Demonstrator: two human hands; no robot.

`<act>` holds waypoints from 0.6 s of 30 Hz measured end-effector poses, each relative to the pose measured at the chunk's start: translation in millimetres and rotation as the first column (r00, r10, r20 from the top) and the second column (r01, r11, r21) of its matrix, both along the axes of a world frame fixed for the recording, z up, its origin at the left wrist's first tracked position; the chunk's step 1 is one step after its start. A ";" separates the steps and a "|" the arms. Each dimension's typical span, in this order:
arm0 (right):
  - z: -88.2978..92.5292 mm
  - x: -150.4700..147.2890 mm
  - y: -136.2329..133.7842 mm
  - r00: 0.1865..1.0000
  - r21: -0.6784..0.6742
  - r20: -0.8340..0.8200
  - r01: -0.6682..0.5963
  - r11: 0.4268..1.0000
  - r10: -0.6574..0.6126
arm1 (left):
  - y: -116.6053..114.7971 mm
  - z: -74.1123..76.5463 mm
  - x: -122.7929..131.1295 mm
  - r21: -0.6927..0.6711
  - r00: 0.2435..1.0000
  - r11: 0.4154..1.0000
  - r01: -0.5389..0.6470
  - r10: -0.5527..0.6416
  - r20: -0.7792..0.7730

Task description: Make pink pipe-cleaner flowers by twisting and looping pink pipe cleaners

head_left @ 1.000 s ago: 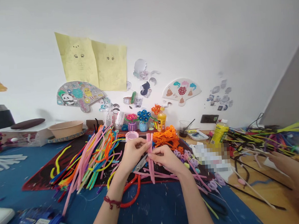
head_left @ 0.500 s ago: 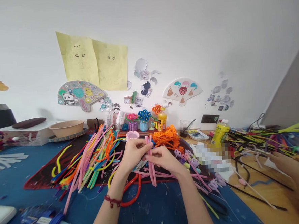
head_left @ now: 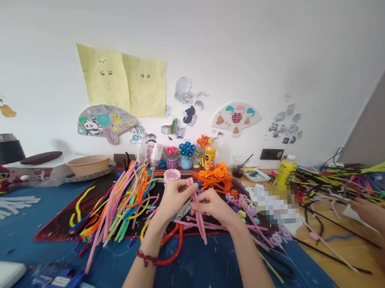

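Observation:
Between my two hands a few pink pipe cleaners (head_left: pixel 200 224) stand bunched side by side, their lower ends tilted to the right. My left hand (head_left: pixel 180 197) pinches them near the top with thumb and fingers. Lower down, my right hand (head_left: pixel 209 205) has its fingers closed on the same strands. Beneath the hands lie more pink pipe cleaners (head_left: pixel 253 228) and a pair of scissors with red handles (head_left: pixel 177 249), its blades partly hidden by my left wrist. A pink round container (head_left: pixel 172 174) stands just behind my left hand.
A heap of colourful pipe cleaners (head_left: pixel 118 205) lies to the left, orange pipe-cleaner flowers (head_left: pixel 216 179) behind. A blue glue gun (head_left: pixel 60 284) rests at front left. Yellow bottles (head_left: pixel 285 169) stand at the back. At right, another person's hand (head_left: pixel 368 213) is over the wooden table.
The pink pipe cleaners have gone from nearly upright to tilted, lower ends swung right. Both hands keep their hold. The whole view has shifted slightly.

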State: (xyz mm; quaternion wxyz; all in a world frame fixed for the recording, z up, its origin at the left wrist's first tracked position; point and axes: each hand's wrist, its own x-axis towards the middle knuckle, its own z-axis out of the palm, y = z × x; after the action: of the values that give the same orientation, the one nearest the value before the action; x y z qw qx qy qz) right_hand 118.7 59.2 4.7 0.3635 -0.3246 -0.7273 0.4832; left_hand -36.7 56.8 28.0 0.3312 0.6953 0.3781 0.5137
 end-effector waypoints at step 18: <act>1.1 4.5 -2.3 0.993 0.029 0.068 -0.094 0.995 0.092 | 13.1 -8.4 -16.2 0.003 0.972 0.976 -0.220 0.219 0.089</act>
State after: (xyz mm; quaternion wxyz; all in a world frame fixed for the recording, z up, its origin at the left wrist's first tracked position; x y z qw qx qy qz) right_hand 123.2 56.9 5.8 0.3215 -0.3001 -0.7611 0.4767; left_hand -52.9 69.8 19.6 0.2844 0.6280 0.4343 0.5797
